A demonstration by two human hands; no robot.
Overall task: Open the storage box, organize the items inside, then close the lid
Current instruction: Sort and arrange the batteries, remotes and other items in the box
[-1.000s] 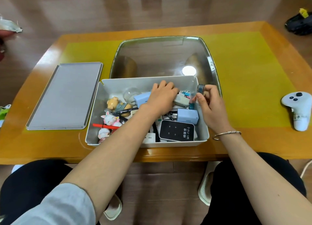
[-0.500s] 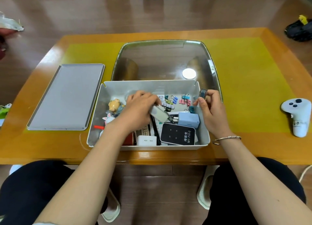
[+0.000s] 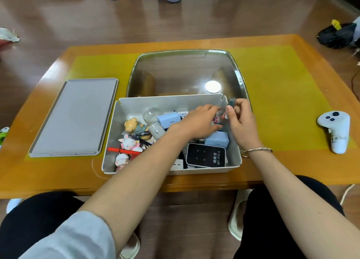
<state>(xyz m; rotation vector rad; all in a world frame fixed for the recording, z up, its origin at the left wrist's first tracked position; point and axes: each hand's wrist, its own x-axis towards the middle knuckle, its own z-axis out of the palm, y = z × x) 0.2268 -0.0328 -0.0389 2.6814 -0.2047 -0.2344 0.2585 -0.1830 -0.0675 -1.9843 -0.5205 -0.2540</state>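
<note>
On table, lidless storage box (image 3: 232, 162) brims with clutter.

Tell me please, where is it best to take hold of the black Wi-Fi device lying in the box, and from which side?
Probably from above, pinching its two long edges. The black Wi-Fi device lies nearly flat, face up, in the near right corner of the storage box; the walls close off the near and right sides, so a side approach looks blocked.

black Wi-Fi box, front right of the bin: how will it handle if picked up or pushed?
The black Wi-Fi device looks like a rigid slab with a glossy face, so probably stiff and a bit slippery under fingertips. It lies tilted against clutter in the storage box, so a push would likely slide or rock it, not roll it. Weight can't be judged.
</note>
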